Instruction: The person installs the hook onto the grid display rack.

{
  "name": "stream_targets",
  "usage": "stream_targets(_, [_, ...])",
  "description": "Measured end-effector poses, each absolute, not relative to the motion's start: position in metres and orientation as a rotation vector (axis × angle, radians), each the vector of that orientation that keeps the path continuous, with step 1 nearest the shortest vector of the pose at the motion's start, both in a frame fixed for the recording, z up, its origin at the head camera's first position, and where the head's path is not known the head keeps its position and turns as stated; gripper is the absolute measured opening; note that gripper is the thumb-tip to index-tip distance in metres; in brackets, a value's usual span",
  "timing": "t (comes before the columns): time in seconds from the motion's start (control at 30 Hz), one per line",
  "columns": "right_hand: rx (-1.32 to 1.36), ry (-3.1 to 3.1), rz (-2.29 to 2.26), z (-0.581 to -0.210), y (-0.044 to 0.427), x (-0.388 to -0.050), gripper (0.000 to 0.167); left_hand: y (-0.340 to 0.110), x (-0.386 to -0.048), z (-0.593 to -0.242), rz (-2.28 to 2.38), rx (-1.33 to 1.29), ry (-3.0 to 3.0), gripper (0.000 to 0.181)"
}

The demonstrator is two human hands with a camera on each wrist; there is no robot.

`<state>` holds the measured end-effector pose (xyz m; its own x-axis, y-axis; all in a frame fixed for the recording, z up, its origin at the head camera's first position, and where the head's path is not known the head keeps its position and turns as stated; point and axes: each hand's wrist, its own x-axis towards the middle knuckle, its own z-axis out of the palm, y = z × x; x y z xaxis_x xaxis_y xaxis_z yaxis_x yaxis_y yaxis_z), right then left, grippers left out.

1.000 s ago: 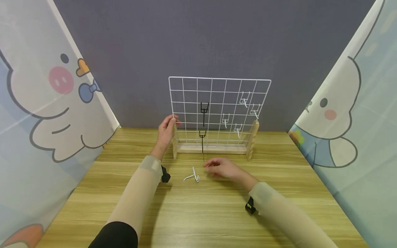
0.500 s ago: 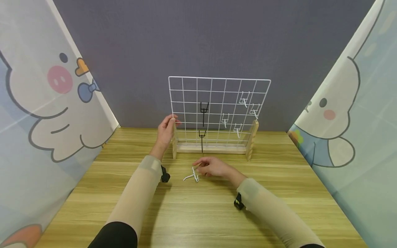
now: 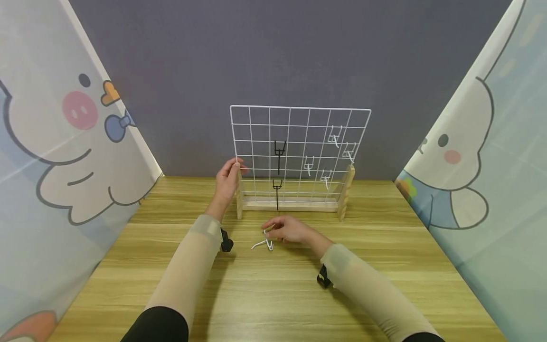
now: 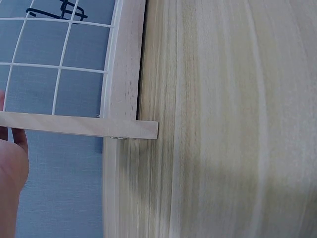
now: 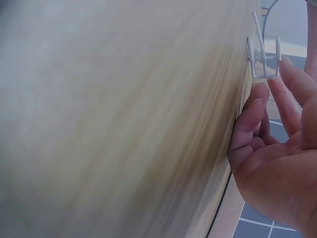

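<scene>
A white wire grid panel [image 3: 299, 107] stands upright in a wooden base with two side posts. My left hand [image 3: 227, 183] grips the top of the left post [image 3: 239, 199] beside the grid's edge; in the left wrist view only part of that hand [image 4: 12, 166] shows. On the table before the stand lies a loose white wire hook [image 3: 269, 244]. My right hand [image 3: 290, 229] pinches one end of it between thumb and index finger. In the right wrist view, the hook [image 5: 263, 62] sits at the fingertips, with the other fingers curled beneath.
Two black hooks, an upper one [image 3: 279, 152] and a lower one [image 3: 277, 187], hang left of the grid's middle. Several white hooks hang on its right half, one near the top [image 3: 334, 138]. A grey wall [image 3: 273, 52] stands behind the wooden table [image 3: 256, 294].
My right hand has moved left across the table, from beside the loose white hook to its end, and now pinches it. The left hand stays at the post.
</scene>
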<state>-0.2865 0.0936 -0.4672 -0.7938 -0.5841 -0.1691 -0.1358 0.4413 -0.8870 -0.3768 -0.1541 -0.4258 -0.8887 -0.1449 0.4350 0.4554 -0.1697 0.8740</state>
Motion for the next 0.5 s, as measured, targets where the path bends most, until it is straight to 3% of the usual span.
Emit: stream_targets(0.5, [-0.552, 2.249, -1.328, -0.47, 0.0985, -0.2863, 0.034, -0.1552, -0.3753, -0.4255, -2.11, -0.338, -1.743, 0.02])
